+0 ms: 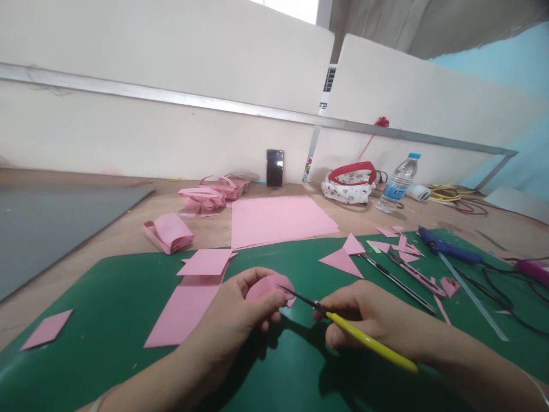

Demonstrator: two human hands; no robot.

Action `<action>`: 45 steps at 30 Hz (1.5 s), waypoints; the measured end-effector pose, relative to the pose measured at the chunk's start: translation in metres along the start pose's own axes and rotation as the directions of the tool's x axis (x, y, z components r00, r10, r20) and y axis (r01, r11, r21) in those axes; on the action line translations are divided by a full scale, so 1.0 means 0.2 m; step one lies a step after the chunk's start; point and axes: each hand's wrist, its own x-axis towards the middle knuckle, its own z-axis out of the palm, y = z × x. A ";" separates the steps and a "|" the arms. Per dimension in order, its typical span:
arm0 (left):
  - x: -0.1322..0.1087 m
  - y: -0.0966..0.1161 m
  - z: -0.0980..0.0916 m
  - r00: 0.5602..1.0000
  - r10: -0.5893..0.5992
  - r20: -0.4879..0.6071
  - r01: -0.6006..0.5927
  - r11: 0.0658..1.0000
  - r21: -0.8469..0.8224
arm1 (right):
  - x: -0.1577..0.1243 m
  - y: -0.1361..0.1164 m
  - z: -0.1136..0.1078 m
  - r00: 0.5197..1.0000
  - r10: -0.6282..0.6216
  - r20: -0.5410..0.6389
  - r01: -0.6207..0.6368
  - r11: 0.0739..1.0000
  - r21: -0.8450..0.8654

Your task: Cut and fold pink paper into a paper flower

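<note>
My left hand (234, 317) pinches a small rounded piece of pink paper (268, 286) above the green cutting mat (107, 343). My right hand (369, 317) grips yellow-handled scissors (343, 326); their dark blades point left and meet the edge of the pink piece. Both hands hover over the middle front of the mat.
Pink paper squares (206, 262) and strips lie left of my hands, pink triangles (343, 260) to the right. A large pink sheet (278, 220), folded pink baskets (203, 199), a phone (274, 167), a water bottle (397, 184), utility knives (398, 280), a blue glue gun (446, 247) and a ruler (472, 294) lie around.
</note>
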 end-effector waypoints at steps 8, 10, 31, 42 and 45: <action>-0.02 -0.01 0.00 0.999 -0.017 0.027 0.018 1.000 -0.020 | 0.00 -0.02 0.03 0.999 -0.018 -0.029 0.018 1.000 -0.016; -0.03 -0.01 0.00 0.999 -0.024 0.040 0.025 1.000 -0.019 | 0.00 -0.02 0.04 0.999 0.001 -0.053 -0.004 0.999 -0.048; -0.04 0.02 0.04 0.988 -0.001 0.152 0.000 1.000 0.008 | -0.02 0.00 0.13 0.972 -0.099 -0.215 0.072 0.989 -0.128; -0.06 0.01 0.03 0.986 0.012 0.168 -0.014 1.000 0.016 | 0.02 0.04 0.15 0.944 -0.222 -0.246 0.189 0.970 -0.152; -0.06 0.01 0.02 0.983 0.012 0.181 -0.018 0.999 0.030 | 0.02 0.05 0.14 0.940 -0.221 -0.260 0.178 0.968 -0.179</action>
